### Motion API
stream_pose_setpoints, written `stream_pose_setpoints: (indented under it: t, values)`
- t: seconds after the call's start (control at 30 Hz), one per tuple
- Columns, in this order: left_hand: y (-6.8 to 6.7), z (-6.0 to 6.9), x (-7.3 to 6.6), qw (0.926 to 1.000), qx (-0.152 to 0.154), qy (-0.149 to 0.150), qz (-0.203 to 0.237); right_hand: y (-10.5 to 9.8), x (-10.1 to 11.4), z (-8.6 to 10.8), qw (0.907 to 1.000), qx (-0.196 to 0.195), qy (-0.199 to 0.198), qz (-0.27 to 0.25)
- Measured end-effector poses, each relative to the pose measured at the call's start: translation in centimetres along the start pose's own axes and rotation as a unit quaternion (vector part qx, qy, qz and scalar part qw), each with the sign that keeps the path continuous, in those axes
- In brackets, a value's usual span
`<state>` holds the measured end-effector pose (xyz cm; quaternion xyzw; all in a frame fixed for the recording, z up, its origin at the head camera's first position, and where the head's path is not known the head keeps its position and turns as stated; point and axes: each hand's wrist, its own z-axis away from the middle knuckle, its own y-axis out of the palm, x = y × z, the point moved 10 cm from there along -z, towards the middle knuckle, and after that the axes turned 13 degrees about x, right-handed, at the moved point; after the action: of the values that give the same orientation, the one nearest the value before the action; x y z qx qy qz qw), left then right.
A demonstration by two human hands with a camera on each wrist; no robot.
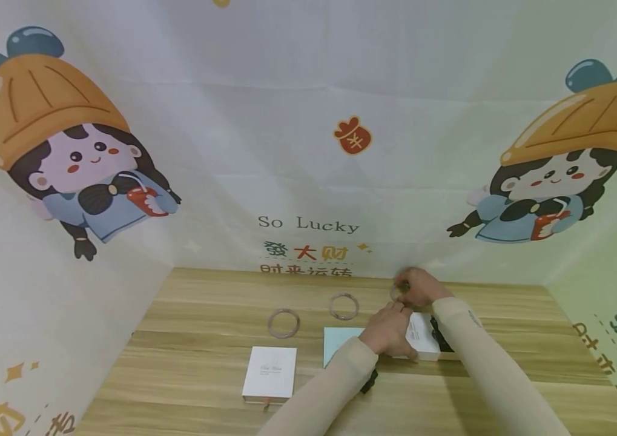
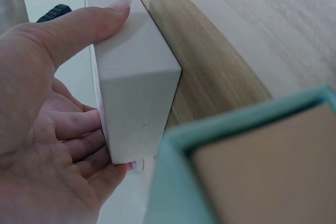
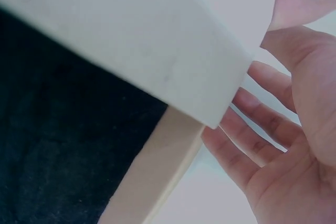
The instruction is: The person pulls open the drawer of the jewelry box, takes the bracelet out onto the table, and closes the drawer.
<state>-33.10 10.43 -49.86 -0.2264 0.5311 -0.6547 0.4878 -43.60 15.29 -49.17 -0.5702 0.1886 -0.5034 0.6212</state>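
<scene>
My left hand [image 1: 390, 330] grips a white box [image 1: 421, 333] at its left side. In the left wrist view, its thumb lies across one face of the white box [image 2: 136, 72] and the fingers curl beneath. The right wrist view shows a drawer with a dark lining [image 3: 68, 135] partly out of the white sleeve [image 3: 131, 40]. Beyond the box, my right hand [image 1: 419, 287] pinches a pale translucent bangle [image 1: 393, 293] near the wall; its fingertips are partly hidden. Beside the left wrist lies a light blue box [image 1: 341, 342], partly covered by the forearm.
Two more bangles, one purplish [image 1: 284, 323] and another [image 1: 344, 306], lie left of the hands. A closed white box [image 1: 270, 372] with a small ribbon tab sits at the front left. A printed cloth [image 1: 308, 181] hangs behind the wooden table [image 1: 188, 339].
</scene>
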Motion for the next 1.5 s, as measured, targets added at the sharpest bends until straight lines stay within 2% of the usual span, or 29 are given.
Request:
stream_pose_setpoints:
  t: [0.63,0.87,1.07,1.27,1.5]
  values:
    - [0.0,-0.1,-0.1,0.9999,-0.002,0.006,0.009,-0.5,0.1,1.4,0.9987,0.021,-0.009,-0.045]
    - [0.1,-0.2,-0.3,0.9999,0.003,0.005,0.013,-1.4,0.1,3.5,0.9958,0.029,-0.003,-0.087]
    - [-0.1,-0.3,-0.3,0.9996,-0.009,0.013,0.025,-2.2,-0.5,6.0,0.9848,0.040,0.010,-0.169]
    - [-0.1,-0.2,-0.1,0.9995,-0.011,0.011,0.026,-2.0,-2.4,7.9,0.9739,0.047,0.033,-0.220]
    - [0.1,-0.4,0.1,0.9997,-0.010,0.001,0.022,-0.6,-5.0,10.1,0.9469,0.079,0.058,-0.306]
